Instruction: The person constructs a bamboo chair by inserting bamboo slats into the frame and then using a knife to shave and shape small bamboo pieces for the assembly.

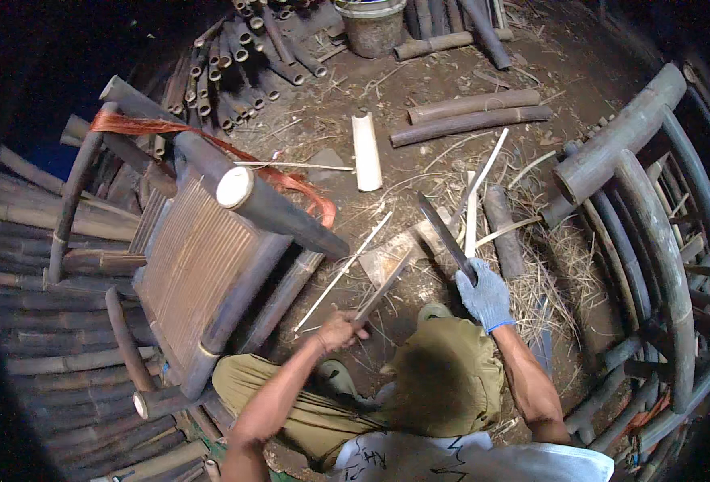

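Observation:
My bare left hand (pixel 342 331) is closed around the lower end of a short bamboo strip (pixel 385 283), which slants up and to the right. In a grey-blue work glove, my right hand (pixel 484 293) grips a machete (pixel 443 230) by its handle. Its dark blade points away from me and slightly left, apart from the strip. Between and beyond the hands, a pale wooden board (pixel 404 245) lies on the ground. A thin pale bamboo stick (pixel 344 269) rests left of it, and a longer split strip (pixel 471 221) lies beyond my glove.
At the left stands a bamboo chair (pixel 202 249) with orange cord (pixel 242 153) on it. Another bamboo frame (pixel 652 201) is at the right. Shavings (pixel 556 273) litter the dirt. Farther off are a split bamboo half (pixel 366 153), dark bamboo pieces (pixel 471 124), a bucket (pixel 371 30) and stacked poles (pixel 226 64).

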Tool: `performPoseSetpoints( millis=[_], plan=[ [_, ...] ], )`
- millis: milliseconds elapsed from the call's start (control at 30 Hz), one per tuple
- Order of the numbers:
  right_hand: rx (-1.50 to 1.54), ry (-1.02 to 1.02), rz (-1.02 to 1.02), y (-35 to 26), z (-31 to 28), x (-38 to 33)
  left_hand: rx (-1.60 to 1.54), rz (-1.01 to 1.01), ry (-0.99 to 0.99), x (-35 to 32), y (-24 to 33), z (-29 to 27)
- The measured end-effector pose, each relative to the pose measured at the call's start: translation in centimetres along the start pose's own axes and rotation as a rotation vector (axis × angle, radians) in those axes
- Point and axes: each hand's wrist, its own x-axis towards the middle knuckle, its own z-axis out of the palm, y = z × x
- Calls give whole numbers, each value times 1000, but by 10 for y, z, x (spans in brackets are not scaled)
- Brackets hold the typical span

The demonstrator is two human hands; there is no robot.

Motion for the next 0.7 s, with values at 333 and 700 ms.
performPoseSetpoints(
  millis=[333, 700],
  plan=[
    [-22, 56, -475, -141, -64, 17, -81, 701, 538, -96, 128, 37],
    [-55, 170, -526, -172, -74, 23, -24, 914, 739, -136, 126, 51]
  ],
)
